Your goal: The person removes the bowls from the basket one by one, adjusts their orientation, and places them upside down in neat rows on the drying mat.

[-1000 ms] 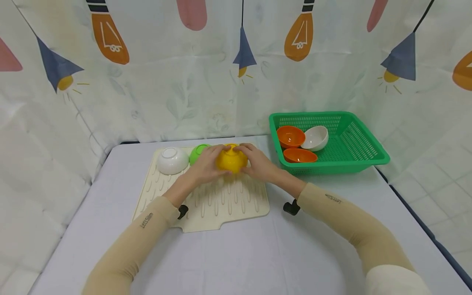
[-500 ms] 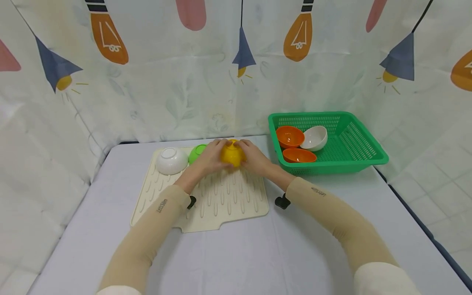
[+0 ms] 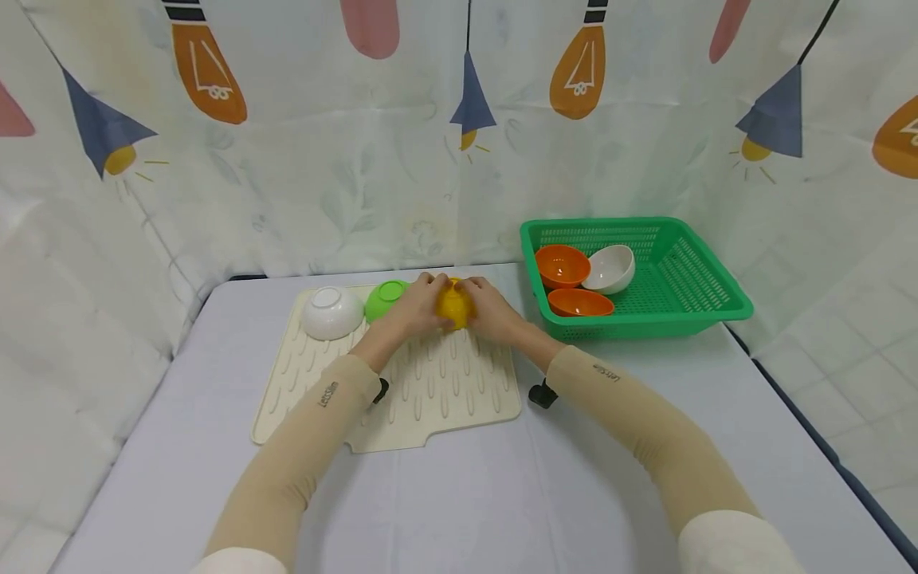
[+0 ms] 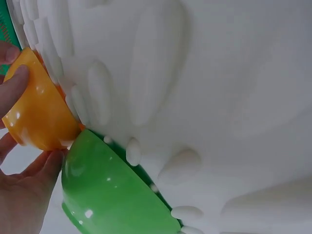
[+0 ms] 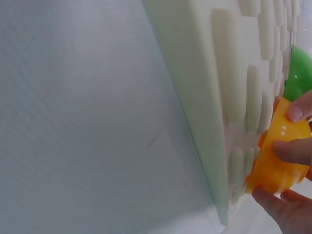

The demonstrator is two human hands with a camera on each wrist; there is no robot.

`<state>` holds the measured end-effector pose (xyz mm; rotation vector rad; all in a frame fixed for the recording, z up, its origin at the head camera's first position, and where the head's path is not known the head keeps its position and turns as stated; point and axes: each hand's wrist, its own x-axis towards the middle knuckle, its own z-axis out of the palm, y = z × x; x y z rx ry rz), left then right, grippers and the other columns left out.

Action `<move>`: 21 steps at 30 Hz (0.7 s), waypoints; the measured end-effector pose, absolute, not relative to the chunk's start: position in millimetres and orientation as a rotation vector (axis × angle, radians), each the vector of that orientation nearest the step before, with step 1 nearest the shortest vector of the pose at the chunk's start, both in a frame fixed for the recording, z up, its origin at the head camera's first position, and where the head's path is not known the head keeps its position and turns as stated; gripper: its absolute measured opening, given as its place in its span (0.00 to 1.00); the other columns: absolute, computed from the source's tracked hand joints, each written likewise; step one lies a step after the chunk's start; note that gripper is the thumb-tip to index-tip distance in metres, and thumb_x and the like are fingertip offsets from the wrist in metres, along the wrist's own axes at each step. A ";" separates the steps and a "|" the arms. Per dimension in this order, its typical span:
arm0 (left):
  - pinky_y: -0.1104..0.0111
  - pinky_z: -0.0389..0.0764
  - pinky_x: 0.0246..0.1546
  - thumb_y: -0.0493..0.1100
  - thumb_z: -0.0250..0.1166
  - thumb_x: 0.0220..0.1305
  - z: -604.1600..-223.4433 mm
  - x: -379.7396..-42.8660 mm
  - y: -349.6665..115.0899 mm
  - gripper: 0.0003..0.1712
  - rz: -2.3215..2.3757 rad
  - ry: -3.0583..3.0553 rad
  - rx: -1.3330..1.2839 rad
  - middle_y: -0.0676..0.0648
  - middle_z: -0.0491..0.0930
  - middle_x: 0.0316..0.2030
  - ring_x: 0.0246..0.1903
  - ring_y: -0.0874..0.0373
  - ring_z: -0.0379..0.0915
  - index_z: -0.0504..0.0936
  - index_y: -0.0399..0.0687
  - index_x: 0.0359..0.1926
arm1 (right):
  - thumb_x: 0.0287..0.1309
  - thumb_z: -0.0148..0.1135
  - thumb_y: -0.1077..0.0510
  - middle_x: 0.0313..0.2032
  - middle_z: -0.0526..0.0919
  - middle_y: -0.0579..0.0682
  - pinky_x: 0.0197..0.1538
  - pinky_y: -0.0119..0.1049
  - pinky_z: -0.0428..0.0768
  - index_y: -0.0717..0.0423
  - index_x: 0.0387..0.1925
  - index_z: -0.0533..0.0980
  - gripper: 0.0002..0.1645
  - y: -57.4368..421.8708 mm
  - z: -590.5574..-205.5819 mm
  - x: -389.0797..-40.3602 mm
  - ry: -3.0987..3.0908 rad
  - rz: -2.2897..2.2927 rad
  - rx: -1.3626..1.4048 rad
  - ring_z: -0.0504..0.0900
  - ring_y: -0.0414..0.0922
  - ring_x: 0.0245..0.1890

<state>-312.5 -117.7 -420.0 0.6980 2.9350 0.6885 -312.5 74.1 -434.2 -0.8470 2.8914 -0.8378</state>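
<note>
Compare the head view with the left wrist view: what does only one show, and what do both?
Only head: the upturned white bowl, two orange bowls, the white bowl in the green basket, and lamps printed on the curtain.

Only left wrist: where the yellow bowl and green bowl seem to touch, which the left hand hides from the head camera.

Both: those two bowls, the left hand, the ridged mat, and the basket, of which the left wrist shows just a piece.

Whitish hanging sheets (image 3: 402, 119), printed with orange light bulbs (image 3: 578, 72), blue cone-shaped lamps (image 3: 472, 100) and faint grey leaves (image 3: 349, 203), enclose the back and both sides. A faint grid of pale squares (image 3: 853, 399) shows at lower right. Soft light falls on a table (image 3: 459, 510) covered in smooth, lavender-white cloth.
</note>
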 end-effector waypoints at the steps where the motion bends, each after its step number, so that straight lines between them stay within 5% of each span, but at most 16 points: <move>1: 0.50 0.76 0.59 0.45 0.78 0.60 -420.5 -312.9 -117.8 0.39 0.673 2.942 0.704 0.33 0.67 0.61 0.54 0.39 0.71 0.68 0.42 0.67 | 0.61 0.67 0.70 0.68 0.66 0.63 0.68 0.46 0.72 0.62 0.69 0.67 0.36 73.4 -433.9 -312.2 2.890 -0.840 -0.844 0.72 0.57 0.64; 13: 0.48 0.71 0.63 0.44 0.74 0.63 -418.2 -310.4 -123.2 0.36 0.542 3.022 0.768 0.31 0.65 0.65 0.63 0.35 0.64 0.72 0.39 0.69 | 0.63 0.67 0.68 0.71 0.62 0.67 0.66 0.49 0.74 0.61 0.74 0.62 0.40 63.6 -426.8 -305.3 2.937 -0.624 -0.781 0.73 0.60 0.63; 21: 0.46 0.66 0.68 0.42 0.70 0.68 -410.4 -296.0 -134.8 0.28 0.768 2.985 0.768 0.32 0.62 0.69 0.67 0.35 0.61 0.75 0.40 0.65 | 0.67 0.66 0.58 0.75 0.58 0.66 0.64 0.54 0.76 0.56 0.77 0.61 0.41 66.7 -415.1 -290.2 2.974 -0.385 -0.795 0.66 0.61 0.70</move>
